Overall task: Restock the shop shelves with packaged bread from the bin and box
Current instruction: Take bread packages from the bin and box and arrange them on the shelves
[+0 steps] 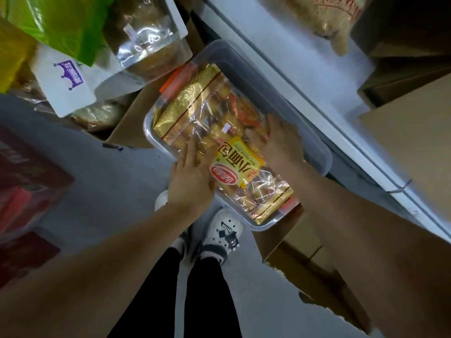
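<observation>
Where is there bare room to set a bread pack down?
Free: white shelf between the clear bin and the cardboard boxes; grey floor between bin and red boxes. Crowded: the bin itself, the bag pile upper left.

Bread bag (219, 132) in bin (314, 152)

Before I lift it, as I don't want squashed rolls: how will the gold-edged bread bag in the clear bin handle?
The bread bag probably flexes and sags: thin crinkled film over loose small rolls. Likely light for its bulk. Glossy film may slip, so the left hand and right hand on opposite sides seem wise.
</observation>
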A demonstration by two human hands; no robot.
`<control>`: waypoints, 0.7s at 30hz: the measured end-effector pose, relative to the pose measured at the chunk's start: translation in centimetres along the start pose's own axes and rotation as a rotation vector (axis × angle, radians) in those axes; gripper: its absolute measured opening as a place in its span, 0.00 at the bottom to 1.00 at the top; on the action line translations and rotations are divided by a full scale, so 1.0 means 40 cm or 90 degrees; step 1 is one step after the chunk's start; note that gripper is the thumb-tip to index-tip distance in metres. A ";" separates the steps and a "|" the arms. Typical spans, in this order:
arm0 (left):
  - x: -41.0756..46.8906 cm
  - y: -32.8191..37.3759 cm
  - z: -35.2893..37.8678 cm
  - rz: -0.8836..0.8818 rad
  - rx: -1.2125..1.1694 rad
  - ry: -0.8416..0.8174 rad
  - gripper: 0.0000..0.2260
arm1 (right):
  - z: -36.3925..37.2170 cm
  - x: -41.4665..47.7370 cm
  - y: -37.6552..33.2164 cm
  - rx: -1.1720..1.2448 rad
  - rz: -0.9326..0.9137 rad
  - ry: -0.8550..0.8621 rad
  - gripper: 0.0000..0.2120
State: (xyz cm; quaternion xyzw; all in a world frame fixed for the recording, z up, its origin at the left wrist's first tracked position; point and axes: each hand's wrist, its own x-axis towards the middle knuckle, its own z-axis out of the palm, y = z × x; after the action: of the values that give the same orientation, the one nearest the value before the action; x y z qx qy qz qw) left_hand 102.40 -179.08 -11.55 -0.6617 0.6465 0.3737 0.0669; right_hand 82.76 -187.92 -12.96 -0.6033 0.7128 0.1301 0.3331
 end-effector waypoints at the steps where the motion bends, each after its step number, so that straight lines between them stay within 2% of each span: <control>1: 0.002 0.005 0.000 -0.007 0.008 -0.002 0.35 | -0.005 0.003 -0.006 -0.006 0.008 0.001 0.33; 5: 0.014 0.024 -0.003 -0.046 -0.008 -0.030 0.38 | -0.024 0.001 -0.036 0.067 0.023 -0.036 0.44; 7: 0.017 0.031 -0.009 -0.052 -0.063 -0.040 0.38 | -0.035 -0.011 -0.042 0.106 0.029 -0.049 0.45; 13: -0.013 0.054 -0.064 -0.049 -0.143 -0.052 0.34 | -0.079 -0.081 -0.066 0.185 0.042 -0.053 0.38; 19: -0.045 0.102 -0.130 -0.014 -0.189 -0.046 0.39 | -0.166 -0.158 -0.072 0.302 0.102 -0.017 0.26; 21: -0.052 0.123 -0.149 0.006 -0.221 -0.027 0.41 | -0.199 -0.190 -0.062 0.342 0.129 0.003 0.26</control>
State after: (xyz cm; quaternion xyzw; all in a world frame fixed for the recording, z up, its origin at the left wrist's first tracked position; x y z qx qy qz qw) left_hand 100.63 -181.56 -4.14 -0.6521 0.5741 0.4937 -0.0364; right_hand 82.97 -187.29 -1.70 -0.4196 0.7790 -0.0318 0.4648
